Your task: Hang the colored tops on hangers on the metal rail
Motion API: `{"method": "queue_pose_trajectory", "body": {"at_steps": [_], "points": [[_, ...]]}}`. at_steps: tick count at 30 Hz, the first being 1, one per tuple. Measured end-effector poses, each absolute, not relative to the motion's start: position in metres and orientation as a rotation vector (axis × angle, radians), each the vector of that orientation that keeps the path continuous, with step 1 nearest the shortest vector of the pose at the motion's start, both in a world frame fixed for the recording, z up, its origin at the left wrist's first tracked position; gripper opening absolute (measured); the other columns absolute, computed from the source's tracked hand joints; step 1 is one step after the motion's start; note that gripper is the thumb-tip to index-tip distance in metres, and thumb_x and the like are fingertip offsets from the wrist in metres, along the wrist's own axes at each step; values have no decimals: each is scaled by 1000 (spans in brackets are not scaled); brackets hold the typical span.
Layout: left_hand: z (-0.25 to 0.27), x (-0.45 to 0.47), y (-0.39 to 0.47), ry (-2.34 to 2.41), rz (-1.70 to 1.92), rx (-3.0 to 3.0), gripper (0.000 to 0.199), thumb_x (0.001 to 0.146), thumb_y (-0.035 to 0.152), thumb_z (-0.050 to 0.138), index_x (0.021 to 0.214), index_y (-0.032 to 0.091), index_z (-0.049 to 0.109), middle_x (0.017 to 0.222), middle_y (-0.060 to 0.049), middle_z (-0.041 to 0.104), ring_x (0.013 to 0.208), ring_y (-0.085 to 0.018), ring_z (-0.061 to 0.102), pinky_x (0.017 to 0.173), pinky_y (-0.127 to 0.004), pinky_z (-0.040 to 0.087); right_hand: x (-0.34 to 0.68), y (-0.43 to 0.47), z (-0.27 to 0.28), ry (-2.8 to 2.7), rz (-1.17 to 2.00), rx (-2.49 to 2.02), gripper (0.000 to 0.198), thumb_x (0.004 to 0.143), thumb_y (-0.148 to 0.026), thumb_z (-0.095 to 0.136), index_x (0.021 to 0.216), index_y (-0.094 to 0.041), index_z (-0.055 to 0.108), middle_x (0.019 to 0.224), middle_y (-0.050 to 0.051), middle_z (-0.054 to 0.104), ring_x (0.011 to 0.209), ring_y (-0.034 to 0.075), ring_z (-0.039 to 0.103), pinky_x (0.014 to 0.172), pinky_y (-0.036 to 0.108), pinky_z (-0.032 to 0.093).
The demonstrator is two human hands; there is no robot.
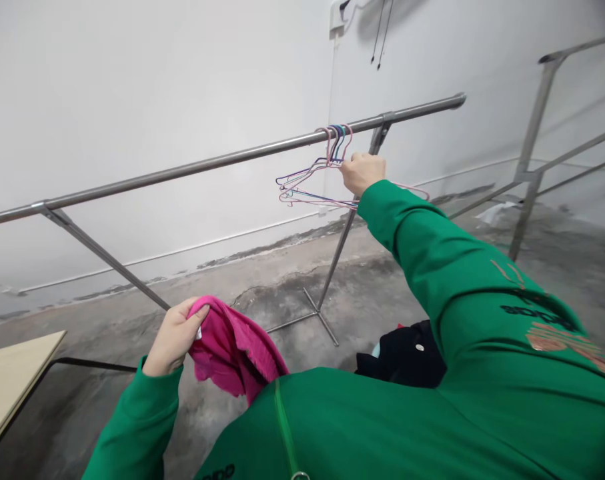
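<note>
A bright pink garment hangs from my left hand, gripped at its edge between thumb and fingers, with a small white tag by the fingertips. My right hand is raised to the metal rail, its fingers closed at the neck of a wire clothes hanger. Several hangers in pink, purple, blue and teal hang bunched together there by their hooks. My hand and sleeve hide part of them, so I cannot tell whether more than one is gripped.
Dark clothing lies in a heap low on the right. A wooden tabletop juts in at the lower left. Another metal rack stands at the right, and a white wall rises behind the rail.
</note>
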State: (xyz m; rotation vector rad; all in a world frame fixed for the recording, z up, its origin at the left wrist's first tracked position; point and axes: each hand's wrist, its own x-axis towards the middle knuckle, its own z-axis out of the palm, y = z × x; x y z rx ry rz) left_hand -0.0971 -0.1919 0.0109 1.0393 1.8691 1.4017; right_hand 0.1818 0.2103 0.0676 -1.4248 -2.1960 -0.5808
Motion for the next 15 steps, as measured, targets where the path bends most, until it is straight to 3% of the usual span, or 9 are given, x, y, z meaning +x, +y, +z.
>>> {"method": "queue_pose_trajectory", "body": {"at_steps": [7, 11, 15], "points": [[25, -110, -161, 1949, 1373, 1069, 33, 59, 43, 71, 73, 14, 66, 55, 3, 55, 52, -8, 44, 49, -18, 34, 180, 196, 89, -2236, -394, -1419, 37, 95, -31, 40, 107, -6, 65, 108, 23, 65, 100, 30, 60, 75, 35, 38], [28, -113, -141, 1947, 1327, 1097, 30, 57, 42, 69, 67, 14, 64, 49, 5, 50, 46, -7, 39, 45, -19, 30, 165, 197, 101, -2136, -186, -1466, 35, 95, -30, 45, 105, -4, 65, 105, 22, 65, 100, 24, 59, 78, 34, 36], [22, -115, -133, 1928, 1353, 1106, 31, 62, 41, 69, 76, 14, 67, 51, 3, 53, 46, -8, 42, 45, -19, 32, 161, 194, 114, -2048, -59, -1396, 29, 93, -29, 46, 98, -6, 64, 98, 17, 65, 94, 20, 56, 80, 33, 36]]}}
